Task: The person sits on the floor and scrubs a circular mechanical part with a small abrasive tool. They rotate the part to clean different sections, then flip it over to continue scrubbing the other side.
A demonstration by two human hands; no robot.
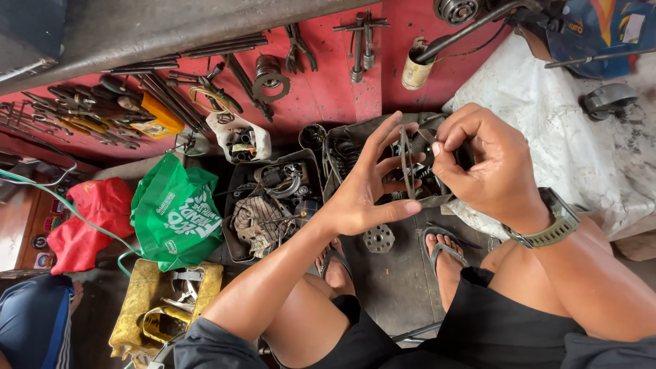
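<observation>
A thin dark metal ring, seen nearly edge-on with its long axis running up and down, sits between the two hands, above the black tray of greasy engine parts. The left hand has its fingers spread open, fingertips touching the ring's left side. The right hand, wearing an olive wristwatch, curls closed, pinching the ring's right edge. A green plastic bag lies left of the tray.
</observation>
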